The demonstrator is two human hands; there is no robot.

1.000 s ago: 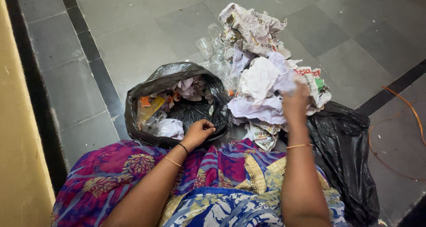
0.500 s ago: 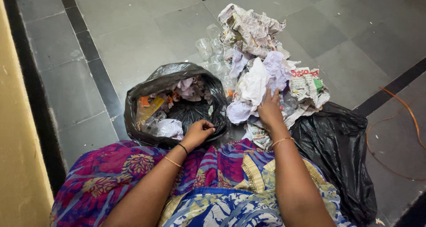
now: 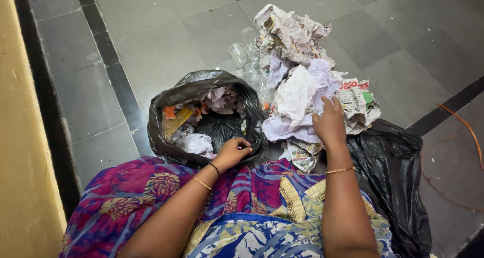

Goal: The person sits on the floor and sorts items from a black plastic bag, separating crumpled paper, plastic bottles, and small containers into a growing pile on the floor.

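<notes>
Head view: the left hand [image 3: 233, 152] is closed on the near rim of an open black bag [image 3: 201, 86], pinching the plastic between the fingers. Inside the bag lie crumpled wrappers, orange, yellow and white. The right hand [image 3: 330, 123] rests with fingers spread on a white crumpled paper [image 3: 295, 97] at the near edge of a heap of waste [image 3: 292, 36], just right of the bag; whether it grips the paper I cannot tell. Crushed newspaper with red and green print [image 3: 359, 101] lies beside that hand. A second black bag [image 3: 390, 167] lies flat to the right. Grey floor tiles [image 3: 161, 31] with dark strips run beneath, a yellow wall [image 3: 20, 152] on the left, an orange cord [image 3: 461, 132] on the right.
</notes>
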